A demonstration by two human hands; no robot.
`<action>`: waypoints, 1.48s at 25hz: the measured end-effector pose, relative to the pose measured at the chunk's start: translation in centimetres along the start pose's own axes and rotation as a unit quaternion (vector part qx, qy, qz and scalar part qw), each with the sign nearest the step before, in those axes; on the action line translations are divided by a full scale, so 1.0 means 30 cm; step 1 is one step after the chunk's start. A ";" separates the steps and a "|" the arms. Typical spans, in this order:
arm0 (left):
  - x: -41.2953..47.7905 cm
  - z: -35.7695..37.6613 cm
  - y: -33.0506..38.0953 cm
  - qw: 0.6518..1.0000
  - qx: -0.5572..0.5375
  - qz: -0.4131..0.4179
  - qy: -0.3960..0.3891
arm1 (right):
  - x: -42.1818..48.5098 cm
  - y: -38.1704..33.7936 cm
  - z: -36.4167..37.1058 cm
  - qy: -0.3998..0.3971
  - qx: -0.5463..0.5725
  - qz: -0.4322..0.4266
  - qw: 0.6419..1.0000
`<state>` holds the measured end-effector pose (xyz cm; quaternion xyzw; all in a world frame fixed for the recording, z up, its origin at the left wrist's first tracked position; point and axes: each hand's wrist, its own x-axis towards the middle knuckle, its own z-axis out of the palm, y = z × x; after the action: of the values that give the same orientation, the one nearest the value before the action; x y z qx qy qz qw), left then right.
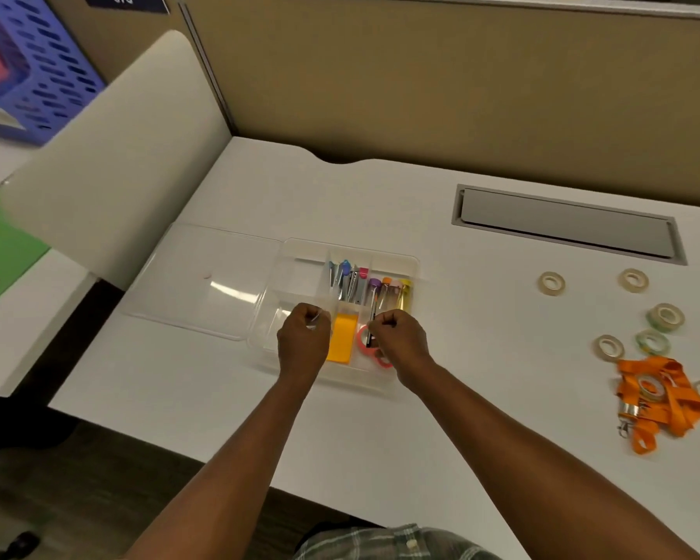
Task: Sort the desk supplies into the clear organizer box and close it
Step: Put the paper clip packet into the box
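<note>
Left hand [303, 341] curled over box [397, 262], any hold unclear, right hand [399, 341] pinching thin dark stick [372, 323] above it, box on desk [380, 196], lid [203, 276] flat at its left, tape rolls [551, 283] well right.

Open desk [481, 317] strip between organizer box [415, 262] and tape rolls [551, 283]; lid [203, 276] flat just left of box.
</note>
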<state>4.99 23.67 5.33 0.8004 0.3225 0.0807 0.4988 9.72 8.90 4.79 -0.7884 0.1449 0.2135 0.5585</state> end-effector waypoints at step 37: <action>0.125 0.041 -0.121 0.955 0.234 0.128 -0.132 | 0.082 -0.048 0.236 -0.031 -0.255 -0.084 0.963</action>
<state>6.88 26.06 0.93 0.9328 0.1585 -0.0407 0.3210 11.29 16.08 2.72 -0.9070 0.0013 0.2204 0.3588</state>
